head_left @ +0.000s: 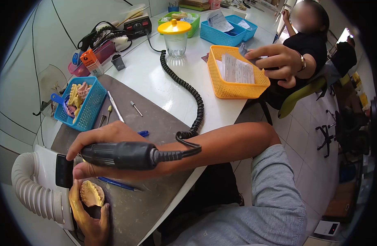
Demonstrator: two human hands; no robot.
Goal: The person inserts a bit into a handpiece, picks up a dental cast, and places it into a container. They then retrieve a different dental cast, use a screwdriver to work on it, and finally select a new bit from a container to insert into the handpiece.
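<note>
Fingers of the left hand (pixel 92 227) clamp a yellowish arched plaster cast (pixel 93 194) inside the white counter (pixel 149 82)'s near edge; the right hand's (pixel 103 132) clamp a black cylindrical handpiece (pixel 119 156). Slackening could let its hidden tip slip.

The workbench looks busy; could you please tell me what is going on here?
The right hand grips a black handpiece, its tip hidden from view. Below it in the picture, the left hand holds a yellowish dental cast over the grey mat. Nearby, another person's hand is raised near the orange basket of papers.
</note>
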